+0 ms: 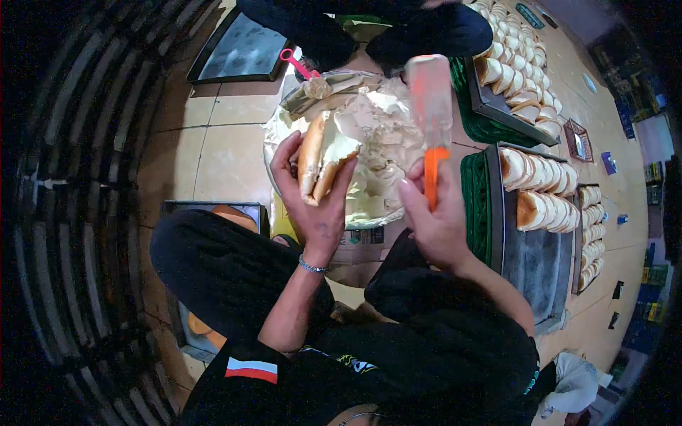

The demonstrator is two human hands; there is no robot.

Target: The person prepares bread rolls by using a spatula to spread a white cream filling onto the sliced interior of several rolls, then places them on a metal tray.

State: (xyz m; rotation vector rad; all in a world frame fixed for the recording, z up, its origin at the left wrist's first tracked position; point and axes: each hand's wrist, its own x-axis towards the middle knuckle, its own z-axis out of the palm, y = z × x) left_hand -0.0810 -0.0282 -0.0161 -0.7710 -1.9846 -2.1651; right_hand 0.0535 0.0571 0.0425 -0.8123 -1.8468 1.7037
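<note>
My left hand is closed around a split bun, held upright over a wide tub. Pale cream shows in the bun's opening, on its right side. My right hand grips the orange handle of a spatula, its broad blade pointing up and smeared with cream. The blade stands apart from the bun, to its right. Below both hands, thick whitish cream fills the tub, whose rim is coated too. A pink-handled tool rests at the tub's far left edge, its lower end caked in cream.
At the right, dark trays on green stacks carry rows of cream-filled buns; more buns sit farther back. Another tray lies far left. Trays with buns stand beside my left leg. Another person's dark-clothed legs are across the tub.
</note>
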